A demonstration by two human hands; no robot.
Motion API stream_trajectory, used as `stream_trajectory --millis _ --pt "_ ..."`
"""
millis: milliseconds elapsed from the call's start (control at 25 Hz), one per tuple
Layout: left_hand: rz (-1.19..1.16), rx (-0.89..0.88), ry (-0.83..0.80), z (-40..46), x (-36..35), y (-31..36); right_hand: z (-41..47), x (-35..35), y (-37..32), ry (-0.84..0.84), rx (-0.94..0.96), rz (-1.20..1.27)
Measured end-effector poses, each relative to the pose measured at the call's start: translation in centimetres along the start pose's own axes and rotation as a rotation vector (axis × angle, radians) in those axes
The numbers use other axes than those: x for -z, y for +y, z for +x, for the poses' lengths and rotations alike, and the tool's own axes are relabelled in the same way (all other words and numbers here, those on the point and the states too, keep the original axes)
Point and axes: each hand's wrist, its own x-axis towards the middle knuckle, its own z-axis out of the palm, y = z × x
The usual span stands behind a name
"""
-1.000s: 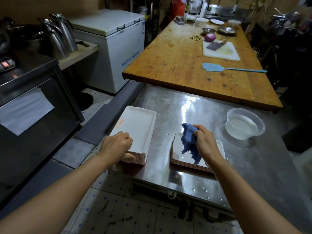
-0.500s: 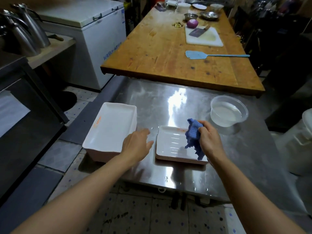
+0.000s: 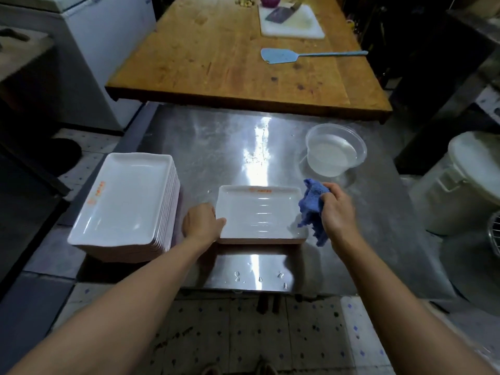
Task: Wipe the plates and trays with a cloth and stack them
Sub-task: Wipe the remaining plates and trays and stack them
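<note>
On steel table [image 3: 205,136], near its front edge, sits a white rect. tray [image 3: 257,212] w/ orange print along its far rim; looks like it tops a short stack, count unclear. Left hand [image 3: 201,223] grips tray's left rim, thumb over the lip, other fingers hidden below. Right hand [image 3: 336,209], just right of tray, is curled around a bunched blue cloth [image 3: 312,207]; cloth overlaps tray's right edge, contact hard to tell. Left of tray, apart from it: tall stack of white trays [image 3: 127,201]. Behind tray to the right: clear tub [image 3: 335,150] w/ liquid. Water drops in front of tray. Wooden table [image 3: 230,63] beyond, its far end cut off.
</note>
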Motion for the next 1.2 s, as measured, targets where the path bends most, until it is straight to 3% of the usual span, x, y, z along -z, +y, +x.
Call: stream_trajectory --millis 200,640,960,1200 --pt "0.152 -0.036 0.062 -0.4 0.1 0.3 -0.3 0.4 0.1 0.056 -0.035 0.013" --pt "-0.338 -0.042 0.063 0.6 1.9 2.6 -2.1 2.2 -1.3 0.216 -0.009 0.03" --pt "-0.659 -0.136 0.152 2.8 4.8 14.6 3.0 6.5 -3.1 0.246 0.02 0.056" --pt "-0.432 -0.334 0.335 4.6 4.6 23.1 10.2 11.0 -5.1 0.24 0.047 0.062"
